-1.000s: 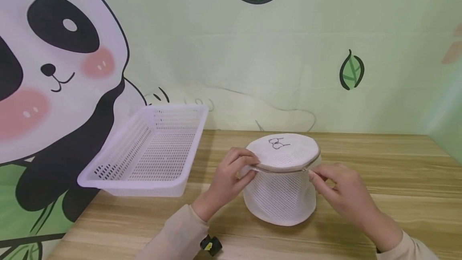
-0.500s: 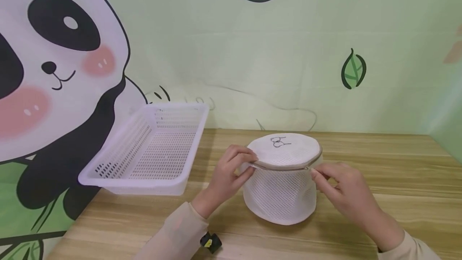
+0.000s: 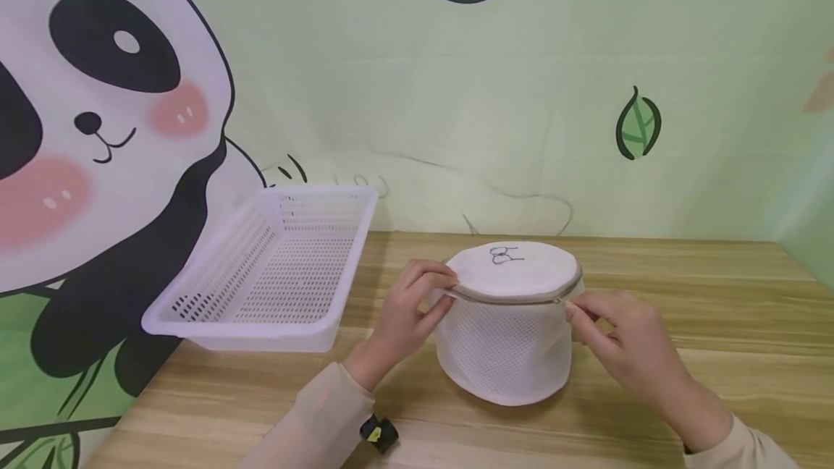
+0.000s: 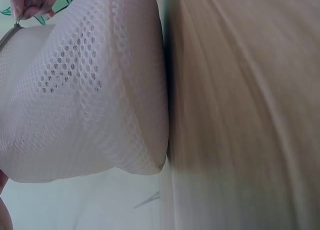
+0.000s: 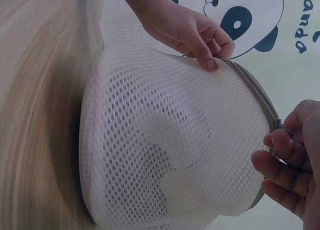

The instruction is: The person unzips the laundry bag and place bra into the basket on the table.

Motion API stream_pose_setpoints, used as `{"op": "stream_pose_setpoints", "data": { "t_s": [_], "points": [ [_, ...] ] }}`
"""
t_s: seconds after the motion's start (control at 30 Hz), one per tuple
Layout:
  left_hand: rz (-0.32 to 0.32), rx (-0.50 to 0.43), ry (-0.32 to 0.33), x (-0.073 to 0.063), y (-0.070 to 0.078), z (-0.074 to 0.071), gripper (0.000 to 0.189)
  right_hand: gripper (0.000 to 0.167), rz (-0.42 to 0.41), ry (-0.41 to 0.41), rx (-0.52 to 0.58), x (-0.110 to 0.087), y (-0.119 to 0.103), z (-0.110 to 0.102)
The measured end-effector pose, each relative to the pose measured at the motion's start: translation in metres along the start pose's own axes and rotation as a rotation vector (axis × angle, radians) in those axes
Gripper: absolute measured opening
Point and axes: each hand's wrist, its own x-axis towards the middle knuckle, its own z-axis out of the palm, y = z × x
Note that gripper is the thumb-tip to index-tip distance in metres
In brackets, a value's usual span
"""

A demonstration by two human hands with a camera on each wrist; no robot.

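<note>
A white mesh laundry bag (image 3: 504, 353), shaped like a drum, stands upright on the wooden table. Its round lid (image 3: 515, 270) carries a dark line drawing, and a grey-brown zipper (image 3: 502, 300) runs round the edge. At the left of the rim, my left hand (image 3: 407, 306) pinches the edge between thumb and fingers. My right hand (image 3: 622, 335) pinches the zipper pull at the front right. The right wrist view shows the pull (image 5: 278, 124) at the right thumb and forefinger. Inside the bag, the mesh hides the contents.
To the left stands a white perforated plastic basket (image 3: 326, 331). Beside the left sleeve is a small black object (image 3: 379, 434) with a yellow mark. A green backdrop (image 3: 365, 93) with a panda and leaves rises behind the table (image 3: 717, 302).
My right hand and the zipper pull have moved slightly to the right along the rim. The left hand has shifted a little left, still pinching the edge.
</note>
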Motion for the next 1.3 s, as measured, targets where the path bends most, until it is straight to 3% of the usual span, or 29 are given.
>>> {"op": "stream_pose_setpoints", "data": {
  "t_s": [0.4,0.83,1.3],
  "points": [
    [-0.016,0.028,0.027,-0.0015,-0.0071,-0.0005,0.017,0.016,0.000,0.022,-0.008,0.0012,0.0024,-0.0008],
    [-0.032,0.063,0.011,-0.0019,-0.0073,-0.0004,0.021,0.022,-0.021,0.025,0.005,0.0019,0.0021,0.0007],
    [-0.130,0.117,-0.035,-0.0011,-0.0035,-0.0020,0.024,0.022,-0.046,0.018,0.036,-0.0001,-0.0028,0.0040]
  ]
}}
